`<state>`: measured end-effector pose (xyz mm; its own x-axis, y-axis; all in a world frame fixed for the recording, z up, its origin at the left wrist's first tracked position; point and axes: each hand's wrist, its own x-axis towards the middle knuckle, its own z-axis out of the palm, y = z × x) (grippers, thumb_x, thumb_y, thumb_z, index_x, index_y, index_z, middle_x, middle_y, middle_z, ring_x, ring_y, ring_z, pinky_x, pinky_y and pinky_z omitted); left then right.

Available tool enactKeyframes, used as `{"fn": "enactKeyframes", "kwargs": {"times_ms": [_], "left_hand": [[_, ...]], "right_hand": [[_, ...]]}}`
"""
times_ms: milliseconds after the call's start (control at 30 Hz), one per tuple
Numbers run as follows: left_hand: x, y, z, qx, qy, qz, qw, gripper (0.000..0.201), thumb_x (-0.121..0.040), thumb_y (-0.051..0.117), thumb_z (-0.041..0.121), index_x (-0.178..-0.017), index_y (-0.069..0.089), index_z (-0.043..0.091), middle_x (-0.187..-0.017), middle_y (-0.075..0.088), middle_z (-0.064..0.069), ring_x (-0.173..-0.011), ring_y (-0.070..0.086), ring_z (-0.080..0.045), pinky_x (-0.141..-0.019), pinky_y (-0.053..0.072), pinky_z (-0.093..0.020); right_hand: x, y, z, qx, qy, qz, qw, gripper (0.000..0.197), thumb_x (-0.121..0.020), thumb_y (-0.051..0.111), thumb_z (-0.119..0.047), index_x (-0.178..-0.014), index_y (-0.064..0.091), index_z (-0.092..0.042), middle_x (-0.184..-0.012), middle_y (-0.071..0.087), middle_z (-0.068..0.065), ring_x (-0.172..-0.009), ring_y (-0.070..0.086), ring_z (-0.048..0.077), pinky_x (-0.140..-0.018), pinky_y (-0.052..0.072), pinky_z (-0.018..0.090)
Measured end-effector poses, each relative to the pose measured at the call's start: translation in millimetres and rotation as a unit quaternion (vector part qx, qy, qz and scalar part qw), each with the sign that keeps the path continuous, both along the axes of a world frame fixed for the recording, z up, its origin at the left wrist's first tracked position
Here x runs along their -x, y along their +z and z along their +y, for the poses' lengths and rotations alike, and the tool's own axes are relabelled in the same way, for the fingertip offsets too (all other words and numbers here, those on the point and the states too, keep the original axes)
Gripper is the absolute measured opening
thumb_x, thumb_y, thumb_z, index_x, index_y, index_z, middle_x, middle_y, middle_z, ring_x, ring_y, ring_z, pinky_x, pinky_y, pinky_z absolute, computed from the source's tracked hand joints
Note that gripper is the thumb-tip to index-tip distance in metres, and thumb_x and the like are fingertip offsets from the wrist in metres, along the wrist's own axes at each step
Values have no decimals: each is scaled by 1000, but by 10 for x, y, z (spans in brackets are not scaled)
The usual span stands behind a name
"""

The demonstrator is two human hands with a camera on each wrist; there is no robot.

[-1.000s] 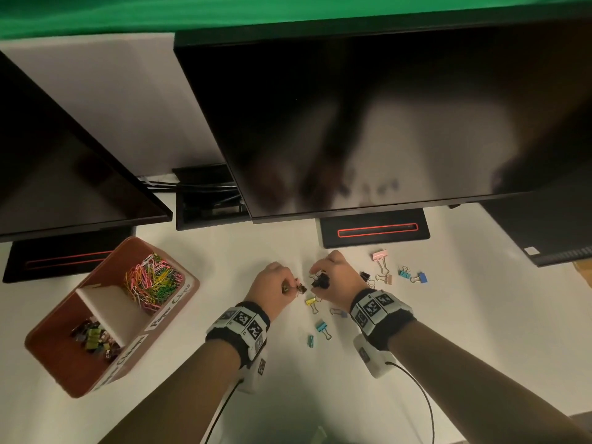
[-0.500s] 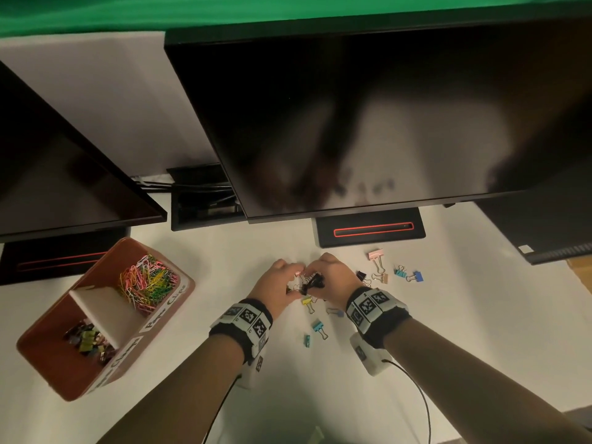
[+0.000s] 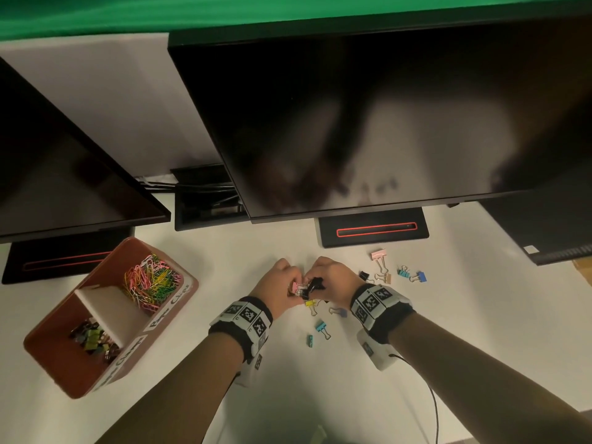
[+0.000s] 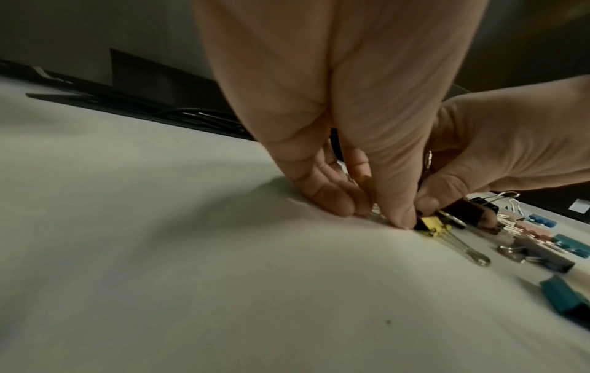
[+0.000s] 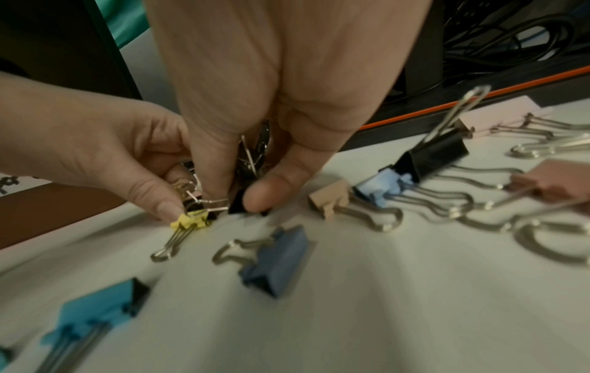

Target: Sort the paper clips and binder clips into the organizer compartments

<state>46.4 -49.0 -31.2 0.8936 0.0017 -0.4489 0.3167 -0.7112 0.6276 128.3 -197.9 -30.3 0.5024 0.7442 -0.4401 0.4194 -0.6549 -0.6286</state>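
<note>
Organizer [image 3: 179, 307]: paper clips [image 3: 150, 280] far compartment, binder clips [image 3: 93, 338] near compartment.

Open desk [image 3: 224, 277] toward organizer [image 3: 179, 318] — loose binder clips [image 3: 382, 267] rightward, monitor [image 3: 384, 116] overhead.

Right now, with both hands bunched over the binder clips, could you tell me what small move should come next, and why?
Probably lift the left hand and carry its clips to the organizer. It already pinches small clips, the right hand grips a black binder clip, and the binder-clip compartment sits to the left.
</note>
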Motion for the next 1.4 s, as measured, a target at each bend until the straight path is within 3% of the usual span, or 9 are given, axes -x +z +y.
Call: {"fn": "enactKeyframes", "kwargs": {"times_ms": [167,467,633,733,867,967,1200,1300,1400], "left_hand": [[59,-28,14,5,-5,-24,1000,21,-80,68,23,-94,56,16,-92,55,0,-71,51,-11,-60,36,-12],[198,-49,43,45,26,-70,996,18,-83,64,19,-101,64,16,-86,54,4,-70,51,-9,-67,41,-12],[307,-31,70,93,103,-74,988,19,-80,67,12,-99,68,15,-91,61,-2,-78,61,-16,-77,52,-23],[406,-6,134,134,157,-55,977,24,-73,75,11,-93,67,20,-88,64,4,-75,62,-5,-77,51,-19],[593,108,241,148,201,-78,965,21,-72,77,15,-78,62,29,-74,65,11,-66,60,2,-68,49,-12],[805,300,403,145,232,-128,953,16,-74,74,9,-84,66,20,-81,68,6,-73,62,-5,-70,51,-18],[1572,960,1170,65,359,-200,909,22,-74,75,14,-86,63,27,-79,68,6,-71,63,-3,-66,52,-15],[1943,1043,1530,34,428,-184,884,19,-75,74,11,-84,63,22,-78,69,5,-68,64,1,-65,51,-21],[2226,936,1805,64,492,-171,851,14,-80,69,14,-81,64,26,-80,69,3,-74,67,-8,-72,54,-32]], "right_hand": [[21,-30,-2,-9,-22,-3,1000,31,-77,73,-19,-106,66,-12,-101,56,5,-83,49,12,-82,44,21],[25,-19,46,-22,-40,22,999,25,-75,75,-19,-98,69,-11,-94,56,5,-84,56,19,-84,50,31],[82,38,95,-51,-86,105,989,26,-74,76,-10,-98,69,-11,-95,55,5,-76,61,18,-54,57,25],[153,87,176,-70,-104,137,983,24,-75,76,-9,-98,69,-12,-96,56,5,-64,59,8,-49,55,22],[265,251,339,-107,-91,196,970,22,-75,75,-9,-90,67,-23,-93,59,0,-54,59,0,-54,55,26],[315,398,504,-150,-106,213,960,23,-74,75,-6,-91,69,-21,-91,60,-4,-71,62,25,-59,59,34],[647,803,1287,-201,-29,118,972,27,-79,72,-12,-106,67,-12,-100,56,3,-85,58,17,-57,58,21],[1025,943,1796,-208,30,79,974,29,-82,69,-21,-110,63,-20,-107,55,-4,-92,53,7,-68,50,12],[1412,1031,2246,-206,78,37,975,31,-85,64,-28,-115,59,-24,-117,57,-3,-100,53,9,-83,44,19]]}}
